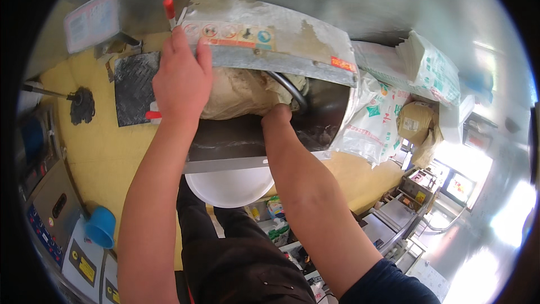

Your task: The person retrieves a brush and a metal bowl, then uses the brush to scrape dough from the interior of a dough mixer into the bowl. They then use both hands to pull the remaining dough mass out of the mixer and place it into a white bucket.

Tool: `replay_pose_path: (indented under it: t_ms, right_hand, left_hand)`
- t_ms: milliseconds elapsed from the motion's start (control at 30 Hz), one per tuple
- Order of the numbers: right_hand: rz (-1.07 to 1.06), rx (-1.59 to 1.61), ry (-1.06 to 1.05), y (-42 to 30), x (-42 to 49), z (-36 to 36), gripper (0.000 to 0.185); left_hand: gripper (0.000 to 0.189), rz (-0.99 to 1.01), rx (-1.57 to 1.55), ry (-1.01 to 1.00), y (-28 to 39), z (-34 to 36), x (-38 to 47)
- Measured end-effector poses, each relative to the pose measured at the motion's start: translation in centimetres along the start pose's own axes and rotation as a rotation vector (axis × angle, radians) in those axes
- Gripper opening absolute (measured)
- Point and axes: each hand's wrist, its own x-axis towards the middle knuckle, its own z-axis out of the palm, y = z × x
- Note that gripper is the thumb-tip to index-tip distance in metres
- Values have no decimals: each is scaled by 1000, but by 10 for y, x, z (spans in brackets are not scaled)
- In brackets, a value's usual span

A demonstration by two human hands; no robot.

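Observation:
A steel dough mixer [274, 29] with a horizontal trough stands before me. A large lump of pale dough [236, 93] lies in the trough, beneath a curved metal mixing bar [289, 86]. My left hand [182, 76] is on the left end of the mixer, its thumb apart and its fingertips close to a red-knobbed lever [169, 8]. Whether the fingers grip anything there is unclear. My right hand [278, 114] reaches down into the trough against the dough's near side. Its fingers are hidden, so their hold is not visible. A second red handle [153, 115] shows beside my left wrist.
A white basin [230, 188] sits under the trough's front edge. Printed plastic sacks [371, 122] stand right of the mixer. A black mat [136, 88], a mop [81, 103] and a blue bucket [100, 226] are at left. Cluttered shelving [278, 228] lies near my legs.

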Motion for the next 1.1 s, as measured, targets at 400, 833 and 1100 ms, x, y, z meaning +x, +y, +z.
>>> replay_pose_path:
  t_ms: [400, 833, 1100]
  right_hand:
    - [-3, 504, -76, -16, 31, -32, 49]
    - [-559, -56, 182, 2, -2, -48, 33]
    - [-539, -267, 106, -18, -72, -81, 38]
  left_hand:
    - [52, 8, 24, -10, 1, 3, 0]
    - [53, 26, 22, -10, 3, -3, 0]
    - [56, 46, -96, -13, -7, -2, -5]
